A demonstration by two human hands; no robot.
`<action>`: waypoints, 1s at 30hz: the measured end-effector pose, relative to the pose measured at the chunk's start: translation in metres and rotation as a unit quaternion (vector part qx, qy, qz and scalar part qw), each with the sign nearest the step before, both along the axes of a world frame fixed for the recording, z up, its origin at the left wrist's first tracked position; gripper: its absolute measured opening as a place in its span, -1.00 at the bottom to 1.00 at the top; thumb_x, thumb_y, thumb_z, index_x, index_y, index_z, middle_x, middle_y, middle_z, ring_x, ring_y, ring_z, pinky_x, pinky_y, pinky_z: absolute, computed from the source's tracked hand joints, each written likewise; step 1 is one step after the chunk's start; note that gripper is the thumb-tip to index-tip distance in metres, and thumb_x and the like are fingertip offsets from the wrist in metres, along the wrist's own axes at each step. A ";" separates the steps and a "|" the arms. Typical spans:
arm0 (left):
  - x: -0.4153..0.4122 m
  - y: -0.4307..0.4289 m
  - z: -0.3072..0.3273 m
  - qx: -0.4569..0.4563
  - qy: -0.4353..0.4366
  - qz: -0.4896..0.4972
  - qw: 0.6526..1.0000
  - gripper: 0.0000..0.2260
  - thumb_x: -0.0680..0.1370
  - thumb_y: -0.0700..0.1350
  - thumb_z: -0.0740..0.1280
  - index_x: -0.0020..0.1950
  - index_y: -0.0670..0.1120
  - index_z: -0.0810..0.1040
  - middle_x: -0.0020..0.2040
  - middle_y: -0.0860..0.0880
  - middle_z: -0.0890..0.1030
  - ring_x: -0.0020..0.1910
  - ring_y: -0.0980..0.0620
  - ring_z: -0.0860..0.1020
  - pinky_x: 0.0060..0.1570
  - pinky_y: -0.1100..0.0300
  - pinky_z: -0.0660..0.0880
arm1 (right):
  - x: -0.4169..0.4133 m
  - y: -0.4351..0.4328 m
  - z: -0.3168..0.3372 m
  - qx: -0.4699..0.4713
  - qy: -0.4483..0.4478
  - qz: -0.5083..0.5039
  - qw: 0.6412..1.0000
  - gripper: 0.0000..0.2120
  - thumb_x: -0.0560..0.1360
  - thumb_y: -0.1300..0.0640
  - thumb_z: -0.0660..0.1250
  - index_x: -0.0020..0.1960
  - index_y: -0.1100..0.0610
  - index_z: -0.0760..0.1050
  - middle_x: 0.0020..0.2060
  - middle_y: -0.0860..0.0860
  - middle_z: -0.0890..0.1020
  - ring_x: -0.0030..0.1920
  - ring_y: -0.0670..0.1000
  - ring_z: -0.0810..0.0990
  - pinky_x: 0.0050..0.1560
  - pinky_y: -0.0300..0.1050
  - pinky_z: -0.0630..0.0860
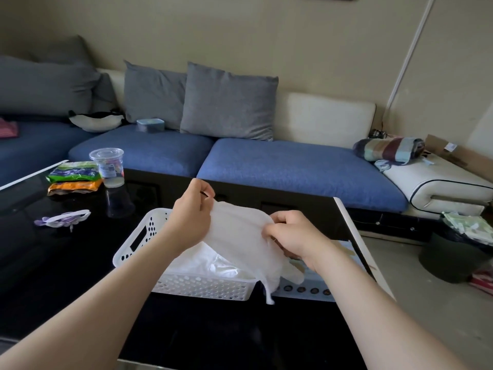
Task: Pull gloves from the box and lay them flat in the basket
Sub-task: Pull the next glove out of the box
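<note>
Both hands, left hand (190, 217) and right hand (290, 236), are pinching the thin glove (237, 231) over the basket (128, 252), so it's probably crumpling instead of landing flat.

We see the left hand (190, 217) and the right hand (293, 236) both bare. Back from the fingers, each runs into a slim, bare forearm (106, 297), uncovered all the way to the picture's lower edge. Just under the right fingers (268, 231) a small dark speck (273, 239) may be a ring.

Thin translucent white glove (240, 231) spread in the air over white perforated basket (133, 247), crumpled gloves (210, 263) inside, box (309, 291) just beside its right end, partly hidden
</note>
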State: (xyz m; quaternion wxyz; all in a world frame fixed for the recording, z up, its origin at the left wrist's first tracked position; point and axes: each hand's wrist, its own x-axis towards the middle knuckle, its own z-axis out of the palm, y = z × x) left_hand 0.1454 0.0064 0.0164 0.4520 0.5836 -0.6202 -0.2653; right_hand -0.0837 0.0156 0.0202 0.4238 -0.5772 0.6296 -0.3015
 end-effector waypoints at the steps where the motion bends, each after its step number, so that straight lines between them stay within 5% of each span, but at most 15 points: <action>1: 0.006 0.000 -0.002 -0.001 -0.024 -0.003 1.000 -0.83 0.73 -0.22 0.11 0.08 0.03 0.42 -0.16 -0.13 0.49 -0.27 -0.02 0.40 -0.35 0.07 0.38 | 0.005 -0.002 -0.002 -0.017 0.020 0.003 1.000 -0.85 0.54 0.15 0.38 0.03 0.01 0.71 -0.07 0.02 0.73 -0.11 0.00 0.64 -0.20 -0.12 0.50; 7: 0.027 0.001 -0.007 0.003 -0.208 0.011 0.978 -0.65 0.55 -0.43 0.08 -0.05 0.02 0.44 -0.07 -0.03 0.49 -0.21 -0.02 0.44 -0.35 0.20 0.29 | 0.028 -0.016 -0.010 -0.134 0.154 0.012 0.979 -0.85 0.60 0.17 0.36 0.10 -0.03 0.63 -0.04 -0.07 0.68 -0.05 -0.05 0.66 -0.10 -0.05 0.65; 13: 0.048 -0.007 -0.015 0.023 -0.265 0.029 0.964 -0.65 0.59 -0.35 0.13 -0.14 0.07 0.51 0.00 0.06 0.48 -0.10 0.01 0.52 -0.13 0.11 0.52 | 0.048 -0.027 -0.025 -0.199 0.259 0.064 0.943 -0.79 0.68 0.22 0.23 0.24 -0.02 0.50 -0.04 -0.01 0.61 -0.17 0.01 0.62 -0.28 -0.09 0.50; 18: 0.062 -0.009 -0.023 0.058 -0.333 0.017 0.941 -0.77 0.65 -0.24 0.15 0.03 -0.03 0.58 0.04 0.01 0.51 -0.01 -0.02 0.54 -0.06 0.13 0.49 | 0.064 -0.032 -0.030 -0.210 0.293 0.090 0.929 -0.76 0.68 0.24 0.21 0.23 -0.05 0.45 -0.07 0.01 0.58 -0.19 0.05 0.59 -0.31 -0.04 0.45; 24: 0.070 -0.008 -0.022 0.083 -0.411 0.012 0.908 -0.88 0.64 -0.08 0.24 -0.03 -0.03 0.55 -0.03 0.06 0.49 -0.23 0.14 0.44 -0.34 0.22 0.41 | 0.075 -0.030 -0.029 -0.202 0.323 0.107 0.918 -0.76 0.65 0.23 0.21 0.23 -0.06 0.42 -0.06 -0.01 0.54 -0.08 0.04 0.55 -0.28 -0.06 0.43; 30: 0.073 -0.005 -0.021 0.114 -0.440 0.001 0.891 -0.91 0.60 -0.08 0.30 0.08 0.08 0.53 0.11 0.08 0.42 -0.14 0.11 0.45 -0.25 0.18 0.39 | 0.078 -0.026 -0.018 -0.192 0.385 0.115 0.896 -0.77 0.57 0.15 0.29 0.22 -0.01 0.46 -0.11 -0.06 0.55 -0.14 0.01 0.58 -0.23 -0.03 0.55</action>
